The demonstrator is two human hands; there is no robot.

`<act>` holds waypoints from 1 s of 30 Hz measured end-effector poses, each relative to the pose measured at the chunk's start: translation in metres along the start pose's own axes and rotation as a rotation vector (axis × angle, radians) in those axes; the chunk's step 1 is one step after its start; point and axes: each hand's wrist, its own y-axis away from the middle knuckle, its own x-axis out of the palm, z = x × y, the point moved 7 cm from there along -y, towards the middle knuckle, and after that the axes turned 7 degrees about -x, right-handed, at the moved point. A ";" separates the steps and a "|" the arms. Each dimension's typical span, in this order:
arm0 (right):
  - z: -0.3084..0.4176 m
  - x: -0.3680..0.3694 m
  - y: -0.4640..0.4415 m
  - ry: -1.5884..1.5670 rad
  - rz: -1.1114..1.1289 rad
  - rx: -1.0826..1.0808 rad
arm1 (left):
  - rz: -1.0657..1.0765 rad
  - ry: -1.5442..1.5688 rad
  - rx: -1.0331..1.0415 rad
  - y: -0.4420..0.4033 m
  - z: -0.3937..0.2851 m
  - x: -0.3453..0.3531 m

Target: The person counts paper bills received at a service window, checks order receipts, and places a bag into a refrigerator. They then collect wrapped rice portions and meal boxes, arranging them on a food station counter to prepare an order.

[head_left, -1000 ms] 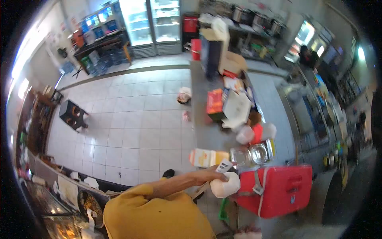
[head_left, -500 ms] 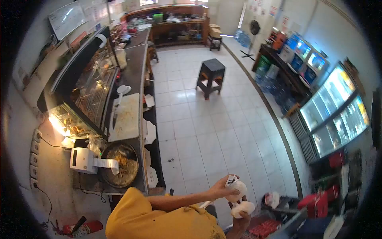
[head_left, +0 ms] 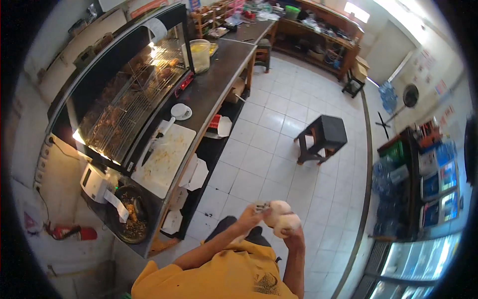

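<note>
Two pale rounded items are held in front of the yellow shirt, over the tiled floor. My left hand [head_left: 249, 218] is closed on one pale rounded item [head_left: 277, 208], with a small white printed label [head_left: 262, 205] by its fingers. Closed round the other pale rounded item [head_left: 288, 224] is my right hand [head_left: 294, 237]. The two items touch or nearly touch each other. Blur hides what they are.
At the left is a counter [head_left: 219, 65] with a lit glass display case [head_left: 124, 94], a white cutting board [head_left: 167, 162], a small scale [head_left: 181, 111], a label printer [head_left: 94, 183] and a round pan [head_left: 130, 226]. A black stool [head_left: 331, 130] stands on the floor.
The view has swung left from the table with the red box to the display-case counter. My right hand has come into view with a second pale item, and both hands are now close together.
</note>
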 end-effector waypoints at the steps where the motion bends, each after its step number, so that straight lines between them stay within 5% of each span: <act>1: 0.009 0.014 -0.043 0.033 0.090 0.036 | -0.072 0.003 0.020 -0.024 -0.021 -0.010; 8: 0.012 0.059 -0.378 -0.012 0.456 0.325 | -0.340 0.018 -0.006 -0.252 -0.132 -0.127; 10: 0.034 0.062 -0.444 -0.123 0.324 0.309 | -0.339 0.132 0.099 -0.314 -0.140 -0.154; 15: 0.092 0.035 -0.591 -0.131 0.060 0.227 | -0.346 0.302 -0.009 -0.417 -0.246 -0.194; 18: 0.133 0.047 -0.689 0.100 -0.119 0.181 | -0.355 0.396 -0.023 -0.485 -0.281 -0.239; 24: 0.063 0.097 -0.974 0.517 0.291 0.343 | -0.681 0.552 0.131 -0.622 -0.318 -0.372; 30: -0.113 0.274 -1.120 0.639 0.880 0.686 | -0.888 1.013 0.460 -0.656 -0.381 -0.415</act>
